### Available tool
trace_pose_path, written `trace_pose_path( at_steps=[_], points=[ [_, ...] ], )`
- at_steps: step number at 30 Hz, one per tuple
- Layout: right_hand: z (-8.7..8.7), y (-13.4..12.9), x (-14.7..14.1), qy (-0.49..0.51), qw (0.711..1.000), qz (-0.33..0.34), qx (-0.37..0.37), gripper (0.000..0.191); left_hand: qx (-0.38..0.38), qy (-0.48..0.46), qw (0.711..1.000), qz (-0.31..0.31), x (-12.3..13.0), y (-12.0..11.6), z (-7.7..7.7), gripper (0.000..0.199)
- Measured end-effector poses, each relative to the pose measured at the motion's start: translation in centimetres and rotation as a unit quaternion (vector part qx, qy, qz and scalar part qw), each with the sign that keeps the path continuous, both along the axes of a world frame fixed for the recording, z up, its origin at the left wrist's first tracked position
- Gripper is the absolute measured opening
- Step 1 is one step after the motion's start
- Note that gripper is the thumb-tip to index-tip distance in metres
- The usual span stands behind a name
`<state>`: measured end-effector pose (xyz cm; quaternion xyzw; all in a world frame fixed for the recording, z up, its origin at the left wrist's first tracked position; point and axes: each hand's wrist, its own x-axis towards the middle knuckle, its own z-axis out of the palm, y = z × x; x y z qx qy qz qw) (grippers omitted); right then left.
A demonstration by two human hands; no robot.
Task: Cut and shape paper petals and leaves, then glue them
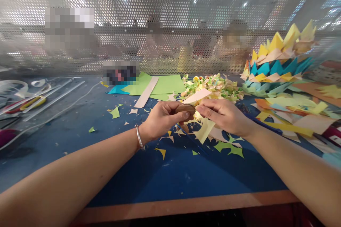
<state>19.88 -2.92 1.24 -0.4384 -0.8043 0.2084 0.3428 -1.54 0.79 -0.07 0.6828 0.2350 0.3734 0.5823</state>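
Near the middle of the view, my left hand (170, 117) is closed on a small brown oval piece (185, 108), held between thumb and fingers. My right hand (220, 113) pinches at the right end of this piece, its thumb and forefinger pressed together; what lies between them is too small to name. A thin blue strip (193, 141) runs down below the hands. Under and behind them are a pale yellow paper piece (204, 131) and a heap of small cut paper bits (215, 87).
Green sheets (167, 84) and a pale strip (147, 92) lie behind on the blue table (149, 181). A layered paper crown stack (279, 67) stands at right, beside loose strips. Scissors (33, 103) and a white cable (57, 115) are at left. A perforated screen (170, 14) rises behind.
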Motion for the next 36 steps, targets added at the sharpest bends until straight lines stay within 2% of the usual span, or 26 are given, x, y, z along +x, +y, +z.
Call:
trace_pose_path(
  at_steps=[11,21,36],
  points=[
    [-0.01,0.1,-0.14,-0.007,1.0,-0.002,0.019,0.051,-0.024,-0.005,0.999,-0.027,-0.03,0.09,0.13,0.017],
    [-0.5,0.38,-0.04,-0.021,0.999,-0.03,0.021,0.052,-0.029,0.023,0.999,0.0,0.11,-0.1,0.38,0.026],
    [-0.67,0.55,-0.3,-0.017,0.999,-0.032,0.022,0.054,-0.042,0.055,0.998,-0.013,-0.04,0.11,0.21,0.026]
  ],
)
